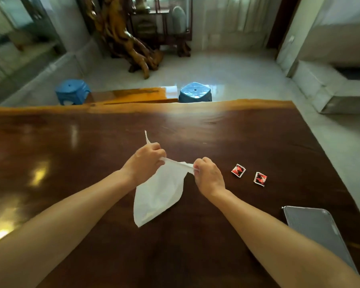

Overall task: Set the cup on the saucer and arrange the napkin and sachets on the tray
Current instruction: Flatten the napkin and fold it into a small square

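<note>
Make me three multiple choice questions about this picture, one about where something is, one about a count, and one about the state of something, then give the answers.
1. Where is the tray?
A. near right of the table
B. far left
C. on a stool

2. How many sachets lie on the table?
A. one
B. two
C. four

3. What state is the napkin in?
A. flat on the tray
B. held up by both hands
C. on the floor

Answers: A, it sits at the near right edge; B, one sachet beside another; B, left hand and right hand pinch it.
</note>
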Demonstrator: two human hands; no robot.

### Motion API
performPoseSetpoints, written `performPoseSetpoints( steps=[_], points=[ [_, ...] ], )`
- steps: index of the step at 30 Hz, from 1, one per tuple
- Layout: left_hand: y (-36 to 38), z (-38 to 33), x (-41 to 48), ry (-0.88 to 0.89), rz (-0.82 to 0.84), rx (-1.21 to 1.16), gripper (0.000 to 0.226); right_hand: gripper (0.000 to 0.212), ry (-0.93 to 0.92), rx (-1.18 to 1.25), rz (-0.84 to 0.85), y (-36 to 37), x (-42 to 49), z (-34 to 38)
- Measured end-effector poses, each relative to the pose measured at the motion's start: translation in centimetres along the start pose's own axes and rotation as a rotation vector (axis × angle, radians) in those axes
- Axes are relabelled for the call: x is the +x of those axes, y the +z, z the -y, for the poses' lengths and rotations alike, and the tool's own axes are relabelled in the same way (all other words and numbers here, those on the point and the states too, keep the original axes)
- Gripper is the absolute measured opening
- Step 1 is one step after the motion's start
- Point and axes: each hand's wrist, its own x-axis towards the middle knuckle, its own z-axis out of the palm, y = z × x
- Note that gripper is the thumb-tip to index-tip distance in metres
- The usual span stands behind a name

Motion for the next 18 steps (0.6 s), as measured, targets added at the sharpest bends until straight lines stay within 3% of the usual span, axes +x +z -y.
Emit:
performPoseSetpoints(
  steps=[3,9,18],
  points=[
    [-2.4,-0.3,-1.7,-0.051,0.015,0.136,0.026,0.015,-0.037,-0.048,-0.044,-2.7,-0.7,-0.3],
    [-6.4,-0.5,-4.9,-0.163,-0.151,0.342,0.023,0.016,-0.080,-0.103,-0.085,-7.2,-0.8,-0.6],
    [-7.8,2.0,-5.7,-0.434,-0.024,0.497,0.007,0.015,-0.160,-0.207,-0.173,-11.9,1.5,1.0]
  ],
)
